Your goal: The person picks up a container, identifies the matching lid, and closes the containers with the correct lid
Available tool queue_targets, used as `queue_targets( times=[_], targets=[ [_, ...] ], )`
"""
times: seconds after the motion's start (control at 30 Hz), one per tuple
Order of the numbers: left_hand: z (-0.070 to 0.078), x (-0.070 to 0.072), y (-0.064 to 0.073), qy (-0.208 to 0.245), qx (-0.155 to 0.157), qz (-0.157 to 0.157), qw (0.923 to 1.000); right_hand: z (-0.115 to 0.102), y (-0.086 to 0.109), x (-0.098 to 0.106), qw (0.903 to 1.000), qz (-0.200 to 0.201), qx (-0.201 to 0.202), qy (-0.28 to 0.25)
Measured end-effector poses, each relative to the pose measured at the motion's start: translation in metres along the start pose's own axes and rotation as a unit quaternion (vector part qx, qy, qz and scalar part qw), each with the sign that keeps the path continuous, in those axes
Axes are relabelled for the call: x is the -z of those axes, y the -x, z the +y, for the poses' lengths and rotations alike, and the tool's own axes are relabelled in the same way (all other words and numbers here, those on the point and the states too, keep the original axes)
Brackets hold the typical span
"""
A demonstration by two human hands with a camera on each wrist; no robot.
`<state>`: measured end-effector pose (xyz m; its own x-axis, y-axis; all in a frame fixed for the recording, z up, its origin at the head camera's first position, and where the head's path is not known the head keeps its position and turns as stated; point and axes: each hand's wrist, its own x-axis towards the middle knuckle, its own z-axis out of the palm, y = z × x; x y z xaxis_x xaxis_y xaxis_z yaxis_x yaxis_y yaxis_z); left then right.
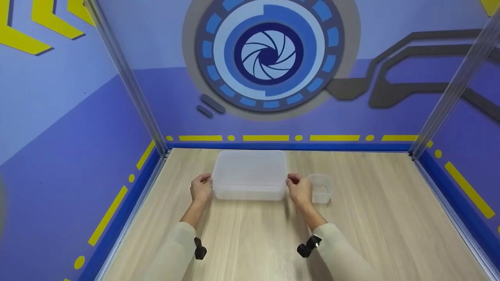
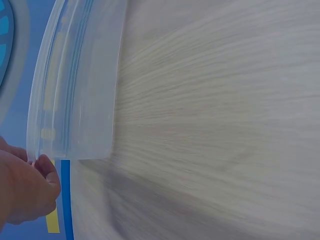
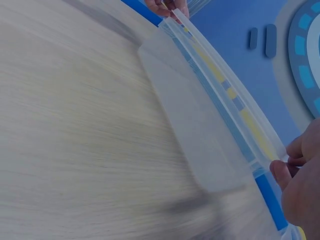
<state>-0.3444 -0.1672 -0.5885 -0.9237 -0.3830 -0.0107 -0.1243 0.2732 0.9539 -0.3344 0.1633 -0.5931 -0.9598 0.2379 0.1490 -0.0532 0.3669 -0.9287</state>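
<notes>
A large rectangular translucent plastic box (image 1: 250, 194) stands on the table, with its clear lid (image 1: 250, 168) over the top. In the right wrist view a narrow gap shows between the lid (image 3: 227, 85) and the box (image 3: 195, 120), with the wall seen through it. My left hand (image 1: 201, 189) pinches the lid's left edge between thumb and fingers. At the opposite edge, my right hand (image 1: 300, 191) pinches the lid the same way. Just right of that hand stands a small clear plastic container (image 1: 321, 192); whether anything is inside cannot be told.
The wood-grain table (image 1: 250, 242) meets a blue back wall (image 1: 156, 97) close behind the box. Metal frame posts, a left post (image 1: 129, 78) and a right post (image 1: 449, 93), rise at the back corners. Small black wrist mounts hang at both sleeves.
</notes>
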Motion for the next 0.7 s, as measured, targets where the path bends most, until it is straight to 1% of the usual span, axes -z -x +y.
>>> queue_targets(
  times=[0.13, 0.3, 0.37, 0.53, 0.7],
  targets=[
    [-0.0020, -0.0009, 0.0001, -0.004, 0.006, 0.000, 1.0000, 0.0021, 0.0007, -0.0012, 0.9999, 0.004, 0.005, 0.008],
    [-0.0039, -0.0013, 0.0007, -0.009, 0.015, 0.000, 0.9998, 0.0035, 0.0004, -0.0022, 0.9999, 0.002, 0.001, 0.011],
    [-0.0039, -0.0011, 0.0009, -0.010, 0.012, -0.002, 0.9999, 0.0037, 0.0002, -0.0022, 0.9999, 0.001, 0.001, 0.013],
    [-0.0021, -0.0015, 0.0000, -0.015, -0.005, 0.001, 0.9999, 0.0034, -0.0001, -0.0019, 0.9996, 0.003, 0.015, 0.024],
    [-0.0009, -0.0027, -0.0027, -0.028, -0.005, 0.011, 0.9995, 0.0017, -0.0001, -0.0019, 0.9996, 0.003, 0.018, 0.023]
  ],
)
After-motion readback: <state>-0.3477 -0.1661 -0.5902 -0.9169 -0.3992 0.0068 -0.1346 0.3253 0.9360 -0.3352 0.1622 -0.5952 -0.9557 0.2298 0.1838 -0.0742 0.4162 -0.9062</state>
